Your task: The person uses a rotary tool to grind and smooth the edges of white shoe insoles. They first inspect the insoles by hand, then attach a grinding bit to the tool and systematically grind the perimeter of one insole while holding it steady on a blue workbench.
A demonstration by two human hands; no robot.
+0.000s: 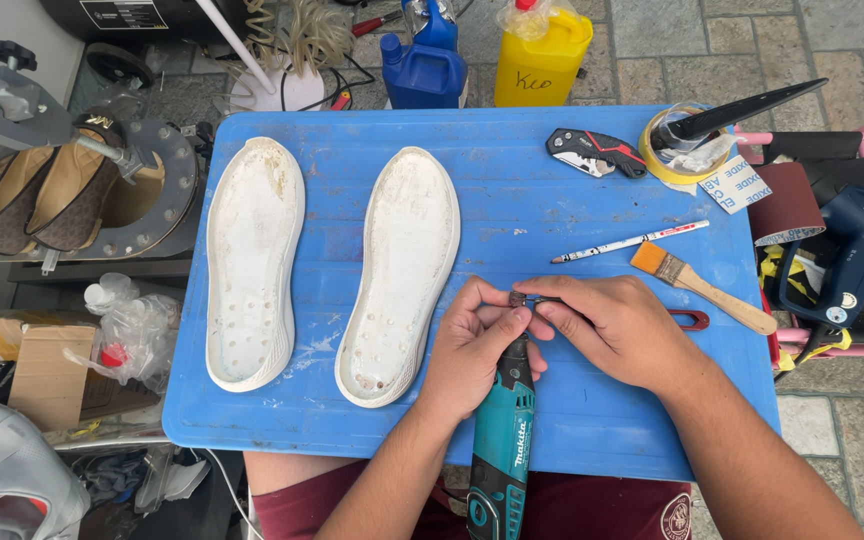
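My left hand (474, 345) grips the neck of a teal rotary tool (503, 440) that lies toward me across the front of the blue table (512, 180). My right hand (607, 325) pinches a small dark wrench-like piece (524, 298) at the tool's tip. A red-handled part (690, 319) pokes out from under the right hand. Two white shoe soles lie inside-up to the left: one (253, 258) at the far left, the other (402, 270) just beside my left hand.
On the table's right side lie a paintbrush (702, 287), a white pen (632, 241), a folding utility knife (595, 152) and a tape roll (677, 150). Blue (422, 60) and yellow (542, 55) jugs stand behind. A heat gun (857, 250) rests at right, a shoe press (62, 180) at left.
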